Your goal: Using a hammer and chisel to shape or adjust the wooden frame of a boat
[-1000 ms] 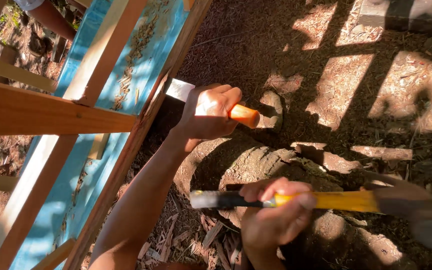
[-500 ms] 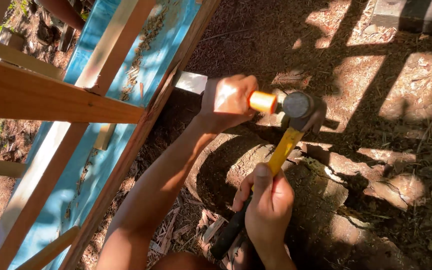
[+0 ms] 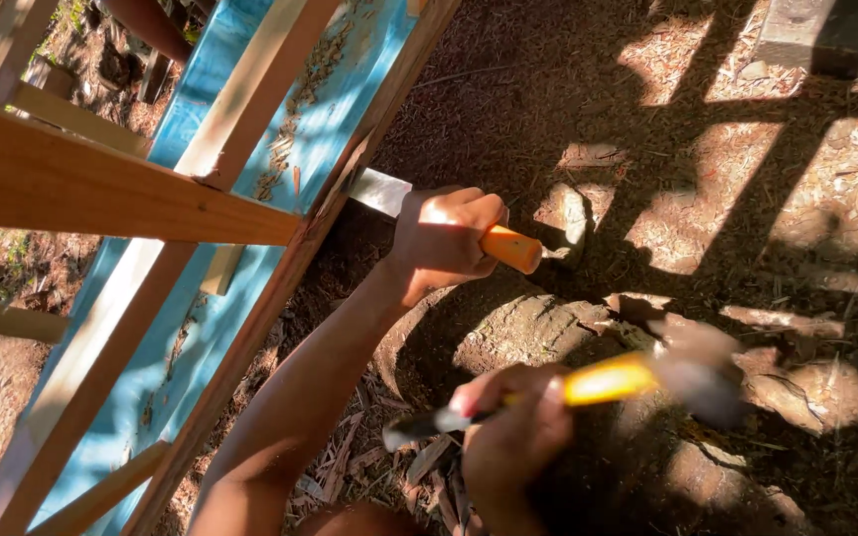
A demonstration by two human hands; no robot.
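Note:
My left hand (image 3: 444,241) grips a chisel with an orange handle (image 3: 510,248); its flat metal blade (image 3: 379,191) is set against the edge of a slanted wooden frame beam (image 3: 280,288). My right hand (image 3: 513,442) holds a hammer with a yellow and black handle (image 3: 603,379). The blurred hammer head (image 3: 697,372) hangs to the right, below and apart from the chisel's end. A blue painted panel (image 3: 290,119) with wood shavings on it lies behind the beam.
Bare wooden bars (image 3: 101,189) cross the frame at the left. Dirt ground with flat stones (image 3: 563,213), wood chips and striped shadows fills the right side. Another person's limb (image 3: 151,25) shows at the top left. A concrete block (image 3: 826,40) sits top right.
The hammer head struck the chisel's orange end half a second ago; it has since swung back down and to the right. My left hand kept the chisel against the beam.

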